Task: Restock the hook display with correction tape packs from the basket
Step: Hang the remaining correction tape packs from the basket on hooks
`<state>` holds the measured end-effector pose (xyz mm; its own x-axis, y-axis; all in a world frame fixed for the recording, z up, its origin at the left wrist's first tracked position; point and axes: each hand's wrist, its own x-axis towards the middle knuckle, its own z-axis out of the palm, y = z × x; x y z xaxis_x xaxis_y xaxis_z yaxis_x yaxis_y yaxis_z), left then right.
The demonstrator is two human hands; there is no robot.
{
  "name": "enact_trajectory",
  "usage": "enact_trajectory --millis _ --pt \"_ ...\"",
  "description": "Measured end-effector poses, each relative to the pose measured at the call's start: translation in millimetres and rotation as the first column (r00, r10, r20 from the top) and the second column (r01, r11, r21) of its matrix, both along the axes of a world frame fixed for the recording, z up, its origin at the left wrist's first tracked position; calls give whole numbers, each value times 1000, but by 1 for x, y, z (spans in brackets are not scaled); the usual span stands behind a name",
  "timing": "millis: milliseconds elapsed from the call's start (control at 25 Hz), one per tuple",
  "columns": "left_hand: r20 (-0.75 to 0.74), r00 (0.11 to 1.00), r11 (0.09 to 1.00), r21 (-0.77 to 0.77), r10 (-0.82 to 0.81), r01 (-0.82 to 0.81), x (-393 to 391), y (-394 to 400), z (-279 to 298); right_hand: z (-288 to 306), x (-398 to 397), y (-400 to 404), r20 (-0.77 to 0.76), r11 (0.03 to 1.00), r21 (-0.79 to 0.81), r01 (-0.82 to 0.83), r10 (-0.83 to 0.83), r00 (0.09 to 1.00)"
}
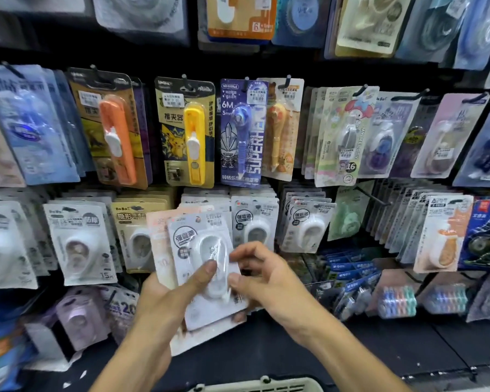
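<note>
Left hand (164, 304) grips fanned correction tape packs (201, 267), thumb on front blister; right hand (266, 281) pinches front pack's right edge. Likely light, stiff card, slippery film; hold by card edge.

The basket (259, 385) is showing only its rim, the bottom edge cutting off the rest. The front pack (203, 267) is hiding most of the packs (160, 236) behind it. Price stickers (173, 101) are blurring past reading.

Basket (259, 386) below hook display (375, 199)
</note>
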<state>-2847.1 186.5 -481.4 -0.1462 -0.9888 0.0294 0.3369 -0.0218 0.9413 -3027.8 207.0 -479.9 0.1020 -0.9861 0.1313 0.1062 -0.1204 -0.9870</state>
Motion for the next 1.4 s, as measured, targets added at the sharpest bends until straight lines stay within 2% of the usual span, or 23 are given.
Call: enact_trajectory --millis 40,120,160,200,280,400,480,640,760,880,960,1040,1120,1200,1240,1360,1400 --pt "11 1000 1000 -11 11 -11 2 0 -1 1 2 -5 -12 996 15 84 -84 996" --pt "6 999 999 -25 42 -42 6 -1 -4 5 -9 -23 -27 909 93 407 -406 913" --pt "2 999 999 -24 47 -46 9 -2 -4 8 -17 -31 -88 851 133 508 -500 861" --pt "7 999 999 -24 40 -40 10 -2 -4 9 -24 -37 -154 826 156 542 -522 839" --pt "23 999 999 -32 24 -23 9 -3 -5 2 -28 -45 -231 834 157 530 -490 840" --pt "41 999 1000 -28 12 -11 8 -5 -8 -9 -27 -53 -304 805 132 578 -523 797" --pt "36 999 1000 -27 8 -7 6 -7 -8 -14 -27 -56 -330 828 110 550 -491 806" --pt "18 1000 999 -29 18 -17 0 -4 -6 -12 -31 -51 -140 886 113 450 -434 890" --pt "13 999 999 -29 40 -40 2 -3 -3 -4 -47 -33 -42 907 10 420 -420 907" --pt "15 999 999 -29 37 -37 1 -2 -3 5 -72 -10 187 855 -54 516 -499 846" --pt "16 999 998 -60 33 -32 -3 0 -1 7 -89 0 307 777 12 629 -602 737" --pt "27 999 997 -78 28 -26 -6 2 -1 0 -98 6 243 659 112 743 -744 623" --pt "29 999 996 -90 14 -12 -9 3 -2 -10 -100 9 118 575 97 812 -817 565" --pt "25 1000 994 -112 0 3 -11 2 -2 -15 -98 8 -19 596 -15 803 -803 595" --pt "25 1000 993 -120 -8 11 -11 2 -1 -14 -98 5 -63 614 -18 789 -788 612" --pt "16 1000 991 -131 -26 28 -15 3 0 -7 -97 1 -36 700 190 688 -696 718" --pt "15 999 991 -127 -35 37 -17 2 0 -5 -92 2 -107 698 190 691 -685 721"
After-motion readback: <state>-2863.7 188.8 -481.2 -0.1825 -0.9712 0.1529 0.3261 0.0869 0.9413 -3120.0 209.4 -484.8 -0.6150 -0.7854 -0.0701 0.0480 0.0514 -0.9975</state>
